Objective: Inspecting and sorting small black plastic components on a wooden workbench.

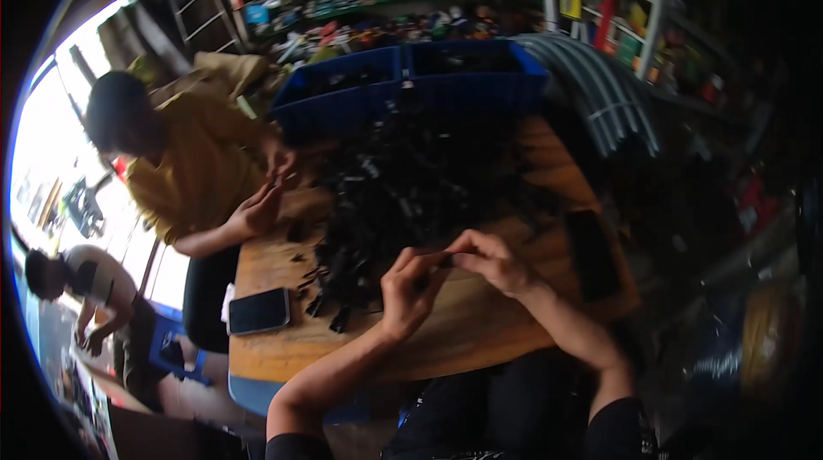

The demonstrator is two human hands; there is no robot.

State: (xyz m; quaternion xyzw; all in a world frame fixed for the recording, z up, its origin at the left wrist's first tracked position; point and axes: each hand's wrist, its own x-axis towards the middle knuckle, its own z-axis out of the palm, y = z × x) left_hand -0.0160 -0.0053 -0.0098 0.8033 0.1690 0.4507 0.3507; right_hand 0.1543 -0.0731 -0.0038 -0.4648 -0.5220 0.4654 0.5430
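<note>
Over the near part of the wooden table point(489, 323), my left hand point(411, 284) and my right hand point(493, 261) meet at the fingertips. Between them is a small dark piece point(446, 261), too blurred to name. Both hands are closed on it, the left with curled fingers, the right in a pinch. Just beyond my hands spreads a big heap of small black parts point(403, 181), some trailing to the near left. What each black part is cannot be made out.
Two blue bins point(343, 100) with dark contents stand behind the heap. A phone point(260, 312) lies left, a dark flat slab point(591, 254) right. A person in yellow point(197, 168) works at the left edge; another person point(107, 297) stands farther off. Grey pipes point(591, 87) curve at the back right.
</note>
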